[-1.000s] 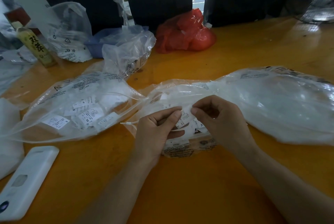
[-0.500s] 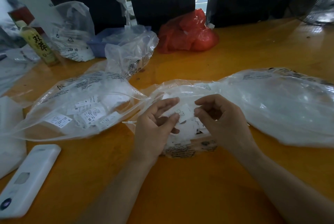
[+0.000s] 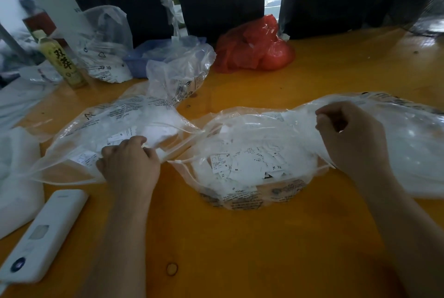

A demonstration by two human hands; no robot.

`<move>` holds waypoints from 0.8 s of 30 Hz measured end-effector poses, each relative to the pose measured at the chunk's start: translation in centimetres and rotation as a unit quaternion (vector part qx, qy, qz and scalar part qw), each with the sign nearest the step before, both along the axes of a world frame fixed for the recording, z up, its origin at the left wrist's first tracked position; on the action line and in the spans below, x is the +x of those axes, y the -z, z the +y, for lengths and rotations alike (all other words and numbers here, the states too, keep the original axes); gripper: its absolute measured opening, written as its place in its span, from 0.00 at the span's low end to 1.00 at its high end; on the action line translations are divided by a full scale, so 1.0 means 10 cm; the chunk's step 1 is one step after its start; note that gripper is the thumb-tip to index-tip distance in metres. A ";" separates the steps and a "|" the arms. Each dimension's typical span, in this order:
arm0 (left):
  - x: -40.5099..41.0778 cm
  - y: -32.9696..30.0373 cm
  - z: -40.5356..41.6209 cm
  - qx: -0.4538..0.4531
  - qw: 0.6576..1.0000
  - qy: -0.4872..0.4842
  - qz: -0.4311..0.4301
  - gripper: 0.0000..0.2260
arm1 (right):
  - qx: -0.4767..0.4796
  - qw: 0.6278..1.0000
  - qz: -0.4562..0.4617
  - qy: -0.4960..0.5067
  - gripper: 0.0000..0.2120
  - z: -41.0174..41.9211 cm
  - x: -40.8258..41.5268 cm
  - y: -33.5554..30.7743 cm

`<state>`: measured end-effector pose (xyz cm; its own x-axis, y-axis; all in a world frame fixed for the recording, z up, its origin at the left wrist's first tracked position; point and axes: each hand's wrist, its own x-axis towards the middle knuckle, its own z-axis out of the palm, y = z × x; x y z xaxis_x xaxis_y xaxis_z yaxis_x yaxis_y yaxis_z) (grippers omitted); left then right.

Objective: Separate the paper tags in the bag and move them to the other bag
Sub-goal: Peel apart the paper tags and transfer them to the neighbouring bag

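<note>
Two clear plastic bags lie side by side on the orange table. The left bag [image 3: 101, 129] holds a few white paper tags [image 3: 117, 138]. The middle bag [image 3: 254, 196] holds a pile of white paper tags [image 3: 247, 165] marked S and XL. My left hand [image 3: 129, 163] is at the left bag's mouth, fingers curled and thumb pinched against them, apparently on a small tag that is mostly hidden. My right hand [image 3: 353, 136] is over the middle bag's right side, with its curled fingers pinching the bag's upper film and lifting it.
A white remote-like device [image 3: 45, 233] lies at the front left. A green-label bottle [image 3: 62, 60], more clear bags [image 3: 177, 74], a blue tray [image 3: 141, 57] and a red bag [image 3: 254, 48] stand along the back. Another large clear bag [image 3: 413, 144] lies at the right.
Both hands were together over the middle bag working tags apart. My left hand has moved left to the left bag's mouth, and my right hand has moved right and up, pulling the film.
</note>
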<state>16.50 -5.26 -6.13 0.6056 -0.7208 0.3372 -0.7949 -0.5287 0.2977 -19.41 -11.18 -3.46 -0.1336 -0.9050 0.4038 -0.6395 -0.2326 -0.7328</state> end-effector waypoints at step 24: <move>-0.88 0.03 0.01 -0.210 0.923 0.314 0.072 0.18 | 0.084 0.959 0.235 0.138 0.13 -0.22 -0.43 0.02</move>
<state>7.69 -5.19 -6.41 0.1721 -0.7693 0.6152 -0.8418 0.2095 0.4975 -23.68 -13.34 -3.63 -0.2156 -0.9193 0.3293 -0.9283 0.0884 -0.3611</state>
